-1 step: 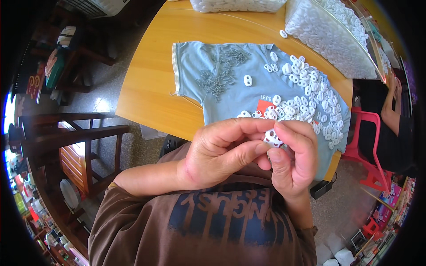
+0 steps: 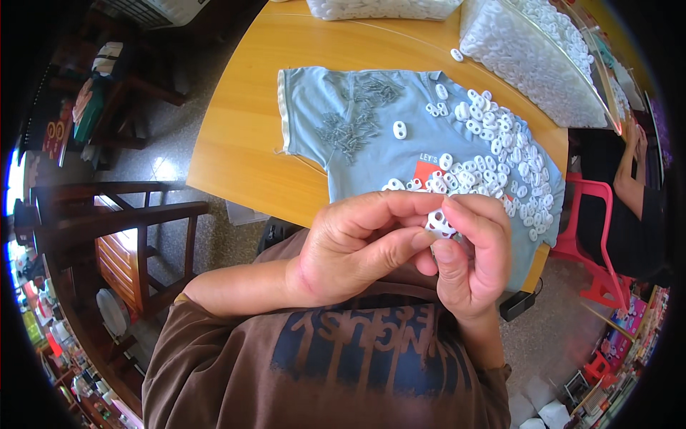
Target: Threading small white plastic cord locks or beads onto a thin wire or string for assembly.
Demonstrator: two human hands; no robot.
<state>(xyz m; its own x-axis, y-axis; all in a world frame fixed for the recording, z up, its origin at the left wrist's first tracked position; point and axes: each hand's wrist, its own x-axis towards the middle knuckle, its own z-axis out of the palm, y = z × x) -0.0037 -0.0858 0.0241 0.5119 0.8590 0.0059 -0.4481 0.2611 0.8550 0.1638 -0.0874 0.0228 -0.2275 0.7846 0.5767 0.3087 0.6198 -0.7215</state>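
Observation:
In front of my chest, my left hand (image 2: 361, 239) and my right hand (image 2: 475, 254) meet with bent fingers. Between their fingertips they pinch a small white plastic piece with several holes (image 2: 439, 223); part of it is hidden by the fingers. Just beyond the hands, a light blue T-shirt (image 2: 371, 161) lies spread out. Many small white oval pieces with two holes each (image 2: 525, 171) are heaped on its right side. A loose pile of thin grey metal pins or screws (image 2: 350, 132) rests on its left part. One white oval piece (image 2: 399, 129) lies apart, between the two piles.
Under the shirt is a wooden table (image 2: 236, 136) with a curved edge. Clear bins full of white pieces (image 2: 532, 71) stand at its far right and far edge. A red plastic chair (image 2: 604, 236) and a person's arm (image 2: 629, 168) are at right. A wooden chair (image 2: 125, 250) stands at left.

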